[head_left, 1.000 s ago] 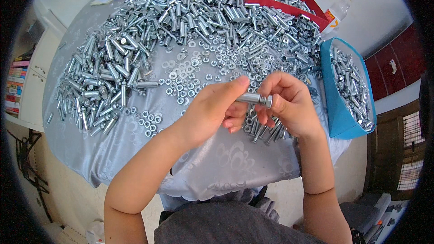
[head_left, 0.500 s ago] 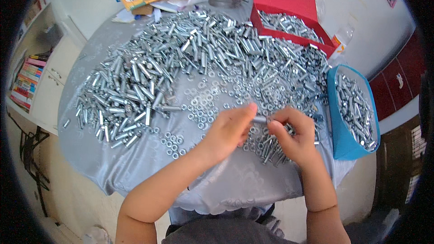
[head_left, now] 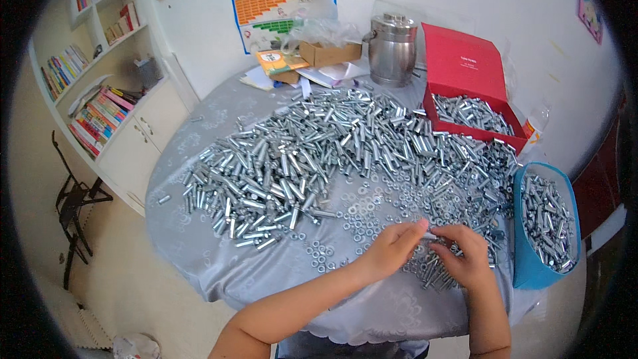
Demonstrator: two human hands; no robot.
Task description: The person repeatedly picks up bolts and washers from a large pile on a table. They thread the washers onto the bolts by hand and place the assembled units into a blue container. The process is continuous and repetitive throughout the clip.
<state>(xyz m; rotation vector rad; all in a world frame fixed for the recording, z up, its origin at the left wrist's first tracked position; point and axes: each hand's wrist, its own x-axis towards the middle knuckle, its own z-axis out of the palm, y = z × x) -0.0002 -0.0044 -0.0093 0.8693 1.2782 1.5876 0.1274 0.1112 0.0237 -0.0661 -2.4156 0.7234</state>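
Note:
Both my hands meet over the front right part of the table. Between them is a small shiny expansion bolt, partly covered by the fingers. My left hand grips its left end, thumb up and fingers curled. On the other end, my right hand pinches with thumb and forefinger. Loose silver nuts and washers lie just beyond the hands. Thin bolts lie beneath and beside my right hand. Farther back spreads a large heap of metal sleeves and bolts.
A blue fabric bin full of metal pieces stands at the right. Behind it are an open red box of bolts and a plastic bottle. A steel pot, cardboard box and papers stand at the back of the cloth-covered table.
The view has tilted up and swung left, so the table sits lower and farther right, with more wall and shelves showing. Both hands still hold the expansion bolt together.

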